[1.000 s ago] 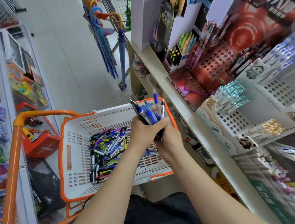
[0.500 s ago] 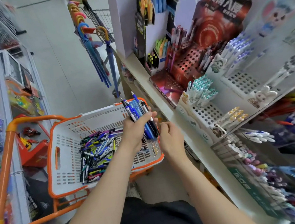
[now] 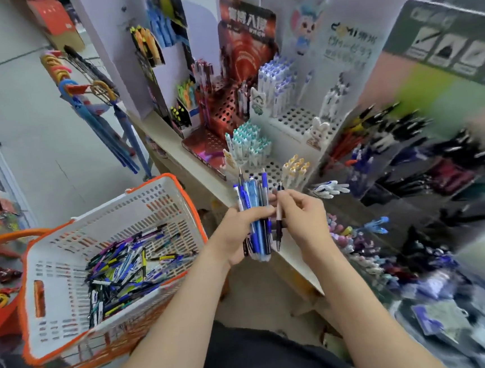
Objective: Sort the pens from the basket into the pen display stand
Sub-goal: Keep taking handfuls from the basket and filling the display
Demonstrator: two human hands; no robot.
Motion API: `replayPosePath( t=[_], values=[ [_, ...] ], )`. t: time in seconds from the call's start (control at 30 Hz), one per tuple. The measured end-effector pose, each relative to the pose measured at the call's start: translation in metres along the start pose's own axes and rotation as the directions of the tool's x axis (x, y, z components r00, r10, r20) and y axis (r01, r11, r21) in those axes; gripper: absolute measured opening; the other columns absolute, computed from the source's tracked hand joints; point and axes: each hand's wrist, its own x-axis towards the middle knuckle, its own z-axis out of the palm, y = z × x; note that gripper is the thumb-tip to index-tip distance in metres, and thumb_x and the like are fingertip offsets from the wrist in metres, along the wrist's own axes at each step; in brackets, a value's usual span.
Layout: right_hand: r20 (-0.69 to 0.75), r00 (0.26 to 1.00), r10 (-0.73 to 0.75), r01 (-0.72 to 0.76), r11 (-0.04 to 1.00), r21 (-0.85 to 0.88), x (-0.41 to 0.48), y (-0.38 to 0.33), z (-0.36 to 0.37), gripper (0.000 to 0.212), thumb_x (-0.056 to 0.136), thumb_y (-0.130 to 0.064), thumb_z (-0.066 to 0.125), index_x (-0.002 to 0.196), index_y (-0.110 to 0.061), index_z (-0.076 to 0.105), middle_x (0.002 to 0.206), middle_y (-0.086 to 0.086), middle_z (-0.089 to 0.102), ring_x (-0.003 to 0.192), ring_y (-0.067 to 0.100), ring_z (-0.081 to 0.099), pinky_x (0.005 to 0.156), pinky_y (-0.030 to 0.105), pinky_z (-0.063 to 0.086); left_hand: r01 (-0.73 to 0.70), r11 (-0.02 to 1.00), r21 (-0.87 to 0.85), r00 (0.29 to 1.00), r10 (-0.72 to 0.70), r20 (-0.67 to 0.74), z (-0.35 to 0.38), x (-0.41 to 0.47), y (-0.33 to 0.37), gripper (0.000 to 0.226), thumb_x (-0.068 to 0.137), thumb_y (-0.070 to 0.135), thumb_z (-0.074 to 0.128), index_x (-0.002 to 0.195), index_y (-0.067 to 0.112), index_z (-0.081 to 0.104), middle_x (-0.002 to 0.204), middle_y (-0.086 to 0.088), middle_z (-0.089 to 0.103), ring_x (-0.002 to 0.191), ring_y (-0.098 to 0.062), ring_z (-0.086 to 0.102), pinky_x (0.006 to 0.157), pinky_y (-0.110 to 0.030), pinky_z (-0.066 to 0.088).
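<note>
Blue pens, a bundle [image 3: 253, 203], stand upright in yr L hand [image 3: 238, 235], fingers wrapped round them. Yr R hand [image 3: 306, 219] pinches one dark pen [image 3: 279, 224] just beside the bundle, long axis near vertical. Stand [image 3: 295, 119] lies ahead & above, nearer the R hand, holes facing up, so the pen's prob. lined up already. Basket [image 3: 153, 182] sits to the L.

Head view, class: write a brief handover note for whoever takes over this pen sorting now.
The left hand grips an upright bundle of pens. The right hand pinches one dark pen beside the bundle. The basket, to the left, holds many loose pens. The display stand ahead has free holes. Done: a handful picked out. Left: slot the held pens, then the basket's.
</note>
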Motion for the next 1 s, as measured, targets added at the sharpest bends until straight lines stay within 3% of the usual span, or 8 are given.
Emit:
replayPosePath(
  t=[0.1,0.2,0.33,0.4,0.6,0.7,0.87,1.0],
  values=[
    [-0.140,0.990,0.013,-0.006,0.999,0.047,-0.003,0.006,-0.033,0.031,0.102,-0.031,0.056,0.093,-0.012,0.078,0.090,0.010,0.080,0.085,0.039,0.078,0.078,0.063,0.063,0.048,0.999,0.018,0.999,-0.048,0.012,0.025,0.006,-0.011,0.030,0.097,0.010,0.069,0.127,0.005,0.072,0.111,-0.019,0.073,0.096,-0.036,0.074,0.078,-0.051,0.063],
    [-0.336,0.938,-0.084,0.108,0.993,0.055,-0.005,0.006,-0.064,0.029,0.102,-0.035,0.056,0.091,-0.012,0.071,0.068,0.000,0.065,0.066,0.021,0.061,0.069,0.046,0.056,0.089,0.995,-0.037,0.991,-0.085,0.108,0.047,0.010,-0.021,0.036,0.101,0.006,0.061,0.137,-0.001,0.060,0.131,-0.022,0.071,0.123,-0.046,0.068,0.103,-0.064,0.054],
    [-0.590,0.766,-0.254,0.347,0.937,0.047,-0.025,-0.007,-0.090,0.016,0.112,-0.027,0.052,0.113,-0.016,0.064,0.091,0.008,0.075,0.077,0.015,0.071,0.073,0.031,0.059,0.113,0.992,-0.059,0.981,-0.102,0.167,0.070,0.012,-0.026,0.037,0.104,0.005,0.059,0.141,0.000,0.056,0.133,-0.020,0.071,0.118,-0.039,0.072,0.093,-0.050,0.063],
    [-0.586,0.723,-0.366,0.402,0.913,-0.074,-0.034,-0.002,-0.094,0.009,0.109,-0.019,0.058,0.115,-0.015,0.064,0.093,0.002,0.077,0.082,0.014,0.076,0.076,0.031,0.061,0.125,0.989,-0.077,0.974,-0.108,0.198,0.080,0.015,-0.027,0.035,0.104,0.006,0.060,0.138,0.001,0.057,0.133,-0.019,0.071,0.117,-0.037,0.073,0.089,-0.047,0.064],
    [-0.340,0.752,-0.564,0.391,0.798,-0.460,-0.042,0.033,-0.093,0.018,0.091,-0.009,0.080,0.107,-0.018,0.080,0.093,-0.009,0.073,0.085,0.007,0.069,0.074,0.027,0.057,0.208,0.977,-0.052,0.965,-0.197,0.174,0.098,0.030,-0.028,0.040,0.097,0.018,0.073,0.133,0.001,0.068,0.123,-0.032,0.070,0.104,-0.040,0.073,0.090,-0.051,0.062],
    [-0.300,0.737,-0.606,0.380,0.738,-0.558,-0.038,0.037,-0.097,0.017,0.091,-0.018,0.074,0.104,-0.025,0.082,0.092,-0.010,0.071,0.088,0.011,0.065,0.076,0.045,0.055,0.242,0.964,-0.112,0.955,-0.216,0.204,0.106,0.033,-0.029,0.037,0.101,0.018,0.067,0.134,0.003,0.067,0.117,-0.024,0.072,0.103,-0.035,0.074,0.085,-0.047,0.063],
    [-0.341,0.767,-0.543,0.261,0.750,-0.607,-0.033,0.033,-0.102,0.017,0.081,-0.032,0.060,0.081,-0.033,0.076,0.082,-0.019,0.066,0.095,0.014,0.057,0.079,0.050,0.050,0.259,0.964,-0.053,0.935,-0.237,0.262,0.106,0.039,-0.027,0.038,0.097,0.018,0.072,0.134,0.006,0.068,0.118,-0.025,0.071,0.105,-0.037,0.073,0.089,-0.050,0.061],
    [-0.427,0.865,-0.265,0.110,0.929,-0.353,-0.013,0.015,-0.110,0.013,0.090,-0.030,0.066,0.102,-0.036,0.067,0.100,-0.013,0.061,0.096,0.014,0.061,0.087,0.045,0.055,0.242,0.966,0.091,0.921,-0.258,0.292,0.100,0.037,-0.023,0.036,0.090,0.018,0.080,0.123,0.005,0.074,0.106,-0.021,0.072,0.089,-0.031,0.073,0.077,-0.044,0.063]
  ],
)
